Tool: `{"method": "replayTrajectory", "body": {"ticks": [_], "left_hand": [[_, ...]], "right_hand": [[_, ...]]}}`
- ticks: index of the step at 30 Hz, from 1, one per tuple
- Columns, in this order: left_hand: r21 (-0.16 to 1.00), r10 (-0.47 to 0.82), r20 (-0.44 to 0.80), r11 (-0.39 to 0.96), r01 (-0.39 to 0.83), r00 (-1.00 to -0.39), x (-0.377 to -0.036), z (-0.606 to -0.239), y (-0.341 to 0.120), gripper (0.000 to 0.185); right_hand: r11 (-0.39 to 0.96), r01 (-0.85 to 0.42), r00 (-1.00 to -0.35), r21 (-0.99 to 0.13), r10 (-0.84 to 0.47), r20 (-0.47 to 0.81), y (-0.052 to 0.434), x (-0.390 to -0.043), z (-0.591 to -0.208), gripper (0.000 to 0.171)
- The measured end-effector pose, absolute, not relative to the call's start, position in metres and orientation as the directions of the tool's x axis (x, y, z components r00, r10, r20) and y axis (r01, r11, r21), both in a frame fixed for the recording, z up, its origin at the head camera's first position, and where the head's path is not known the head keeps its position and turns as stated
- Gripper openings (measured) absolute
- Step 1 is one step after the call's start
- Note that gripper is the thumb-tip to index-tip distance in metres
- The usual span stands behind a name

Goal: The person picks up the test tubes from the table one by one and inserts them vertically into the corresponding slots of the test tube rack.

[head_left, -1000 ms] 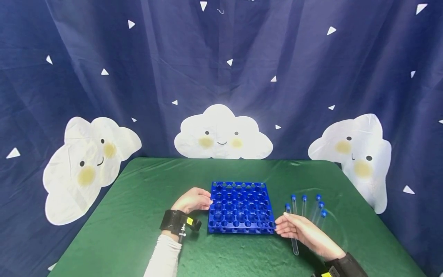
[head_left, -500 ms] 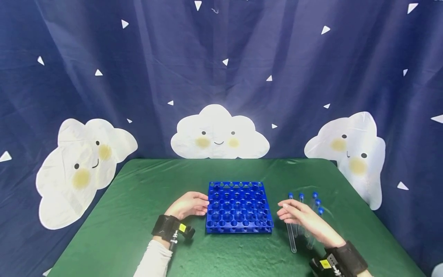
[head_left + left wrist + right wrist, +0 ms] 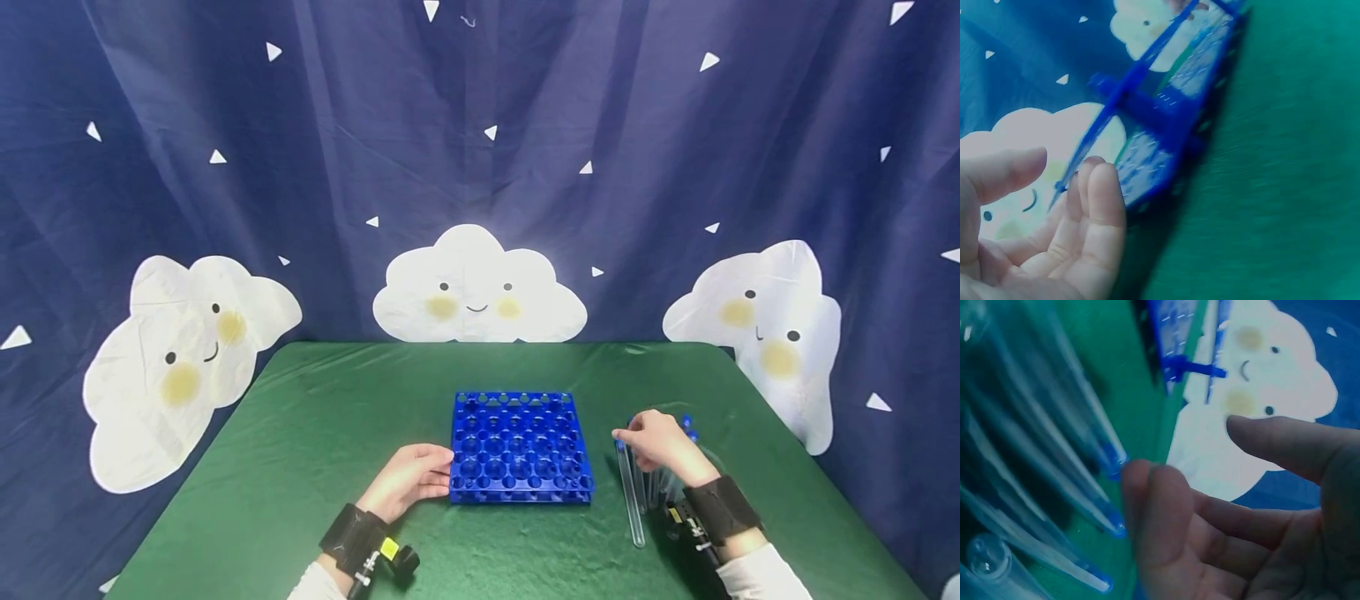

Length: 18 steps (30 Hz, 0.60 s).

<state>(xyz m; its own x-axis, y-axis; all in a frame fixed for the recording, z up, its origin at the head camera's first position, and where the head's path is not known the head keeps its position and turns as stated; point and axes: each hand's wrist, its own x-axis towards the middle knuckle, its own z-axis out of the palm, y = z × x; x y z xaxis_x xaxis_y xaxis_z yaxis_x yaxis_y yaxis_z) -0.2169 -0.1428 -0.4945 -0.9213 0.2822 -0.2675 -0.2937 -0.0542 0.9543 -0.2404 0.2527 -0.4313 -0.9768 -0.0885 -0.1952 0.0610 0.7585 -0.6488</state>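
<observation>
On green cloth (image 3: 300, 467), open left hand (image 3: 408, 482) touches rack (image 3: 519, 450); right hand (image 3: 656, 446) open over tubes (image 3: 630, 500).

No text, label, brand, number or sign can be read in any view. A small yellow tag (image 3: 388, 547) is seen on the left wrist strap and another (image 3: 673, 515) on the right wrist strap, but whatever is printed on them is too small to be made out.

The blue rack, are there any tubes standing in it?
No, the blue rack has only empty holes, and the tubes lie on the green table beside it.
</observation>
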Motion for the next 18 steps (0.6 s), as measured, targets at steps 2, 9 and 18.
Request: {"method": "replayTrajectory", "body": {"ticks": [2,9,18], "left_hand": [[0.954,0.301,-0.259,-0.067,-0.291,-0.918,-0.212,-0.498,-0.142,0.028],[0.959,0.297,-0.212,-0.123,-0.257,-0.931,-0.204,-0.51,-0.14,0.022],[0.96,0.32,-0.2,-0.124,-0.25,-0.926,-0.205,-0.515,-0.142,0.022]], "right_hand": [[0.774,0.075,-0.97,-0.629,-0.089,-0.225,0.25,-0.243,-0.435,0.04],[0.779,0.114,-0.966,-0.617,-0.057,-0.251,0.241,-0.251,-0.445,0.035],[0.846,0.069,-0.981,-0.529,-0.039,-0.19,0.23,-0.261,-0.456,0.019]]}}
